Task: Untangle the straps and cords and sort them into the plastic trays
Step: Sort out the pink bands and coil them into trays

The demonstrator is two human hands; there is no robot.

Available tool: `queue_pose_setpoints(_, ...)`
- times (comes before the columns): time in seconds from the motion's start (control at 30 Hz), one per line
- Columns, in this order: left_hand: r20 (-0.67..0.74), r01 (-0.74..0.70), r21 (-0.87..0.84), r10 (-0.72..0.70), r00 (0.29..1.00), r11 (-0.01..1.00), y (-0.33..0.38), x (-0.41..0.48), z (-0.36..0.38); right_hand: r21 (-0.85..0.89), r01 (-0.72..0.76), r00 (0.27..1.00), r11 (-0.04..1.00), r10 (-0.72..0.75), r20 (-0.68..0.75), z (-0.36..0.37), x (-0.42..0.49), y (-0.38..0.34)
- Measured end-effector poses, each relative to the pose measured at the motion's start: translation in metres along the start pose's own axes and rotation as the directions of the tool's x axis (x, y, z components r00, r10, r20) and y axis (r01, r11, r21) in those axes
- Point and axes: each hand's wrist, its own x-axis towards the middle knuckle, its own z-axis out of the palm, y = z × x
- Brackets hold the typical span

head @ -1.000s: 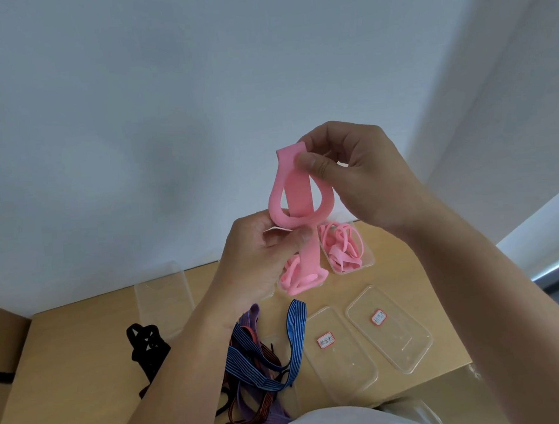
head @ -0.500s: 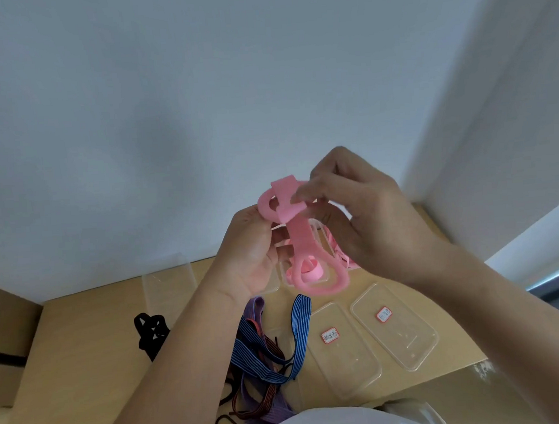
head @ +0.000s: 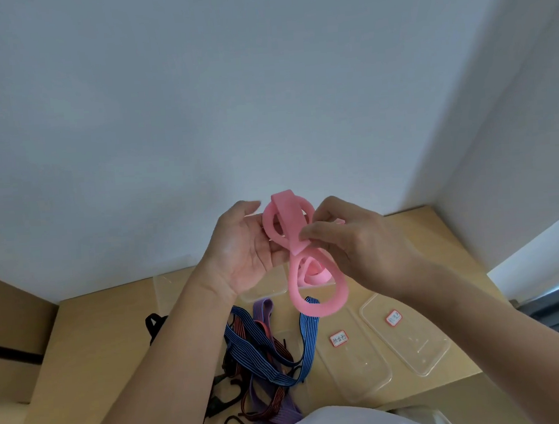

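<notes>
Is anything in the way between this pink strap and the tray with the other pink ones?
Nothing visible does. The right hand pinches the pink strap directly in front of that tray.

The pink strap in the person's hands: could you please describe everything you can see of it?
The pink strap looks like smooth, soft rubber: a flat band twisted into a figure-eight, a smaller loop above, a larger one hanging below, a flat section folded over the top. It is held in the air above the table. The right hand pinches the flat end at the crossing; the left hand touches the upper loop with relaxed fingers.
</notes>
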Motion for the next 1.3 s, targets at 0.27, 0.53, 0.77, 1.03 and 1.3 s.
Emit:
queue_pose_setpoints(0.27, -0.118, -0.166, 0.303, 0.210, 0.971, 0.938, -0.002, 0.002, 0.003, 0.076, 0.020, 0.999, 0.997, -0.018, -0.032, 0.008, 0.000, -0.004)
queue_pose_setpoints(0.53, -0.250, -0.229, 0.166, 0.265, 0.931, 0.959, 0.003, 0.004, -0.001, -0.095, 0.124, 0.988, 0.988, -0.132, -0.082, 0.021, -0.021, 0.006)
queue_pose_setpoints(0.77, -0.154, -0.332, 0.555, 0.486, 0.860, 0.763, -0.013, 0.006, -0.001, 0.325, -0.036, 0.981, 0.945, 0.096, -0.170, 0.016, 0.000, -0.015)
queue_pose_setpoints(1.03, 0.134, -0.457, 0.759, 0.575, 0.807, 0.464, -0.031, 0.007, -0.009, 0.332, -0.500, 0.850, 0.800, 0.526, 0.012, 0.022, 0.013, -0.031)
queue_pose_setpoints(1.3, 0.131, -0.460, 0.756, 0.581, 0.803, 0.465, -0.044, 0.005, -0.012, 0.340, -0.657, 0.750, 0.673, 0.633, 0.194, 0.014, 0.017, -0.021)
